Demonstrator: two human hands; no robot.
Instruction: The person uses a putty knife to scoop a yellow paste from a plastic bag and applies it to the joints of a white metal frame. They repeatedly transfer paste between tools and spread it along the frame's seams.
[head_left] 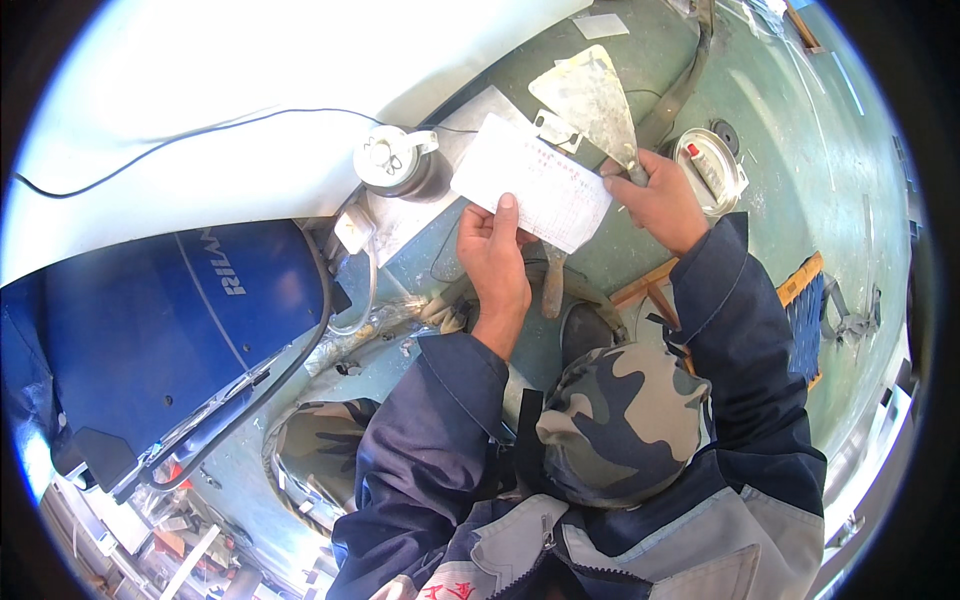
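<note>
My left hand (497, 262) pinches a white sheet of paper (540, 180) along its lower edge, thumb on top. Faint red print and writing cover the sheet. In my right hand (660, 200) is the handle of a broad putty knife (590, 100), its stained triangular blade pointing away from me. The right fingertips are close to the sheet's right edge; whether they touch it, I cannot tell. Below the sheet a worn tool handle (553, 283) sticks out; its other end is hidden, and I cannot tell whether my left fingers hold it.
A dark jar with a white lid (390, 160) stands at the left by a large white curved surface (230, 70). A round tin (708, 172) holding a red-capped tube is at the right. A blue panelled machine (180, 320) fills the left. A cable (200, 130) crosses the white surface.
</note>
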